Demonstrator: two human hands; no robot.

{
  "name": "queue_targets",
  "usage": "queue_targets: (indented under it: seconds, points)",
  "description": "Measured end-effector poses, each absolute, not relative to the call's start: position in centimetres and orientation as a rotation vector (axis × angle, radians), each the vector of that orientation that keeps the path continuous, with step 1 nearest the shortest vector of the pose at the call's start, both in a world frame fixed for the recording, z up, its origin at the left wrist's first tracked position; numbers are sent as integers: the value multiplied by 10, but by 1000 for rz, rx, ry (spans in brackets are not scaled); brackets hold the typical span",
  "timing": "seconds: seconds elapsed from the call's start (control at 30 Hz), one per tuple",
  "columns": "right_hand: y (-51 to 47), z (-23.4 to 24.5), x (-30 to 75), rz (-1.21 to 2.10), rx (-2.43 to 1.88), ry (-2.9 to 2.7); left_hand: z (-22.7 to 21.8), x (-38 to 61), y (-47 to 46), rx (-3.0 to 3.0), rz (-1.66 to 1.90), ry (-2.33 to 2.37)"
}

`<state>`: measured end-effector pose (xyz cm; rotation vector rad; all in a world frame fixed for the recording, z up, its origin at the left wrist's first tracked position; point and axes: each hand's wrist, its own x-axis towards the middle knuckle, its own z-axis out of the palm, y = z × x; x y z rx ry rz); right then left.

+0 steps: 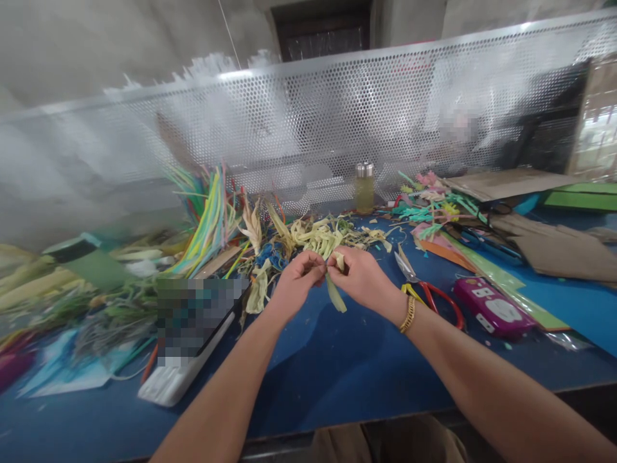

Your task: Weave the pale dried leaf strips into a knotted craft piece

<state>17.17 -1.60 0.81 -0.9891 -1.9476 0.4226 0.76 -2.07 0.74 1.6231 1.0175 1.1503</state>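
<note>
At the middle of the blue table (pixel 308 386) | left hand (pixel 297 283) and right hand (pixel 362 280) meet, fingertips pinched on a pale strip (pixel 336 297) whose tail hangs down | strip looks light, limp, easily torn; grip near its top | strip pile (pixel 318 236) just beyond | scissors (pixel 427 292) right.

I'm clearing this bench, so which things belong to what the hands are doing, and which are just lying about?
In use: left hand, right hand, both pinching the pale strip; pile of pale strips just behind them.
Lying about: scissors, purple case, bottle, coloured strip bundle, cardboard.
</note>
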Motion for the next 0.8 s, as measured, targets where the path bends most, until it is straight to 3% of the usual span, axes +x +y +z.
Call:
queue_targets:
  seconds: [0.2,0.5,0.8]
  points:
    - [-13,6,169,556,-1005,-1858,9,8,-22,1551,1135,1034]
    - [-17,6,160,1316,-975,-1420,9,10,-24,1500,1118,1043]
    - [-16,5,162,1204,-993,-1469,10,12,-24,1354,1128,1041]
